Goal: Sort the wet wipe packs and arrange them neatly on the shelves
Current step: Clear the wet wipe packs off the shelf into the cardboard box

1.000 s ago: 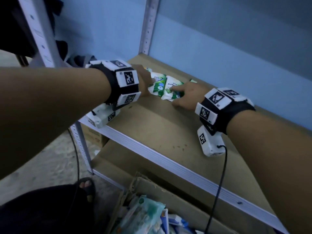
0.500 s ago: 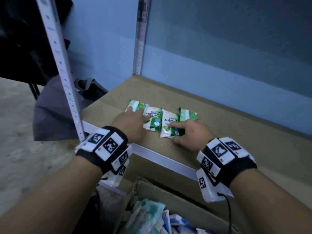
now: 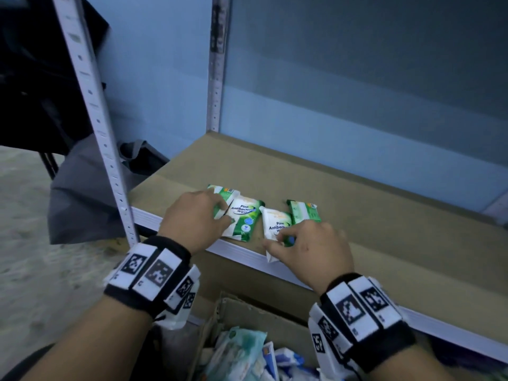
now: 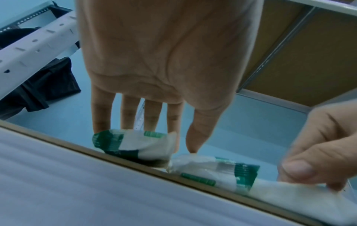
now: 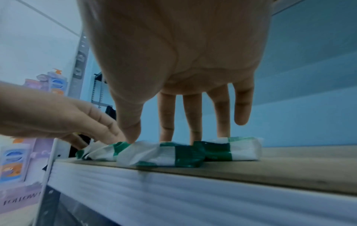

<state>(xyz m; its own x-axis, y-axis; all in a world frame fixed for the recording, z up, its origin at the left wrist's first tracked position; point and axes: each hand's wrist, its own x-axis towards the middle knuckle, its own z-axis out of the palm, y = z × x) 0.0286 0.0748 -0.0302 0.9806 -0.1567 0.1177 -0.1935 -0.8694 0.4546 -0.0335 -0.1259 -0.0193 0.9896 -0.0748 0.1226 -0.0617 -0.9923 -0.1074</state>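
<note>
Nearest us, our right hand (image 3: 310, 248) pinches the soft, crinkly pine wipes pack (image 3: 276, 229) overhanging the shelf (image 3: 357, 193) lip at 6 o'clock. At 10 o'clock our left hand (image 3: 195, 218) rests straight fingers on two packs (image 3: 239, 218). These seem light and slippery, so we take each by its flanks, not the flimsy seals.

Four green-and-white wipe packs lie in a row near the front edge of the brown shelf (image 3: 316, 171). The left hand (image 3: 192, 221) rests on the leftmost pack (image 3: 224, 192), touching the second pack (image 3: 243, 218). The right hand (image 3: 313, 251) pinches the third pack (image 3: 275, 224), whose corner overhangs the edge. The fourth pack (image 3: 303, 211) lies just beyond. Below, a cardboard box (image 3: 247, 306) holds more packs.
</note>
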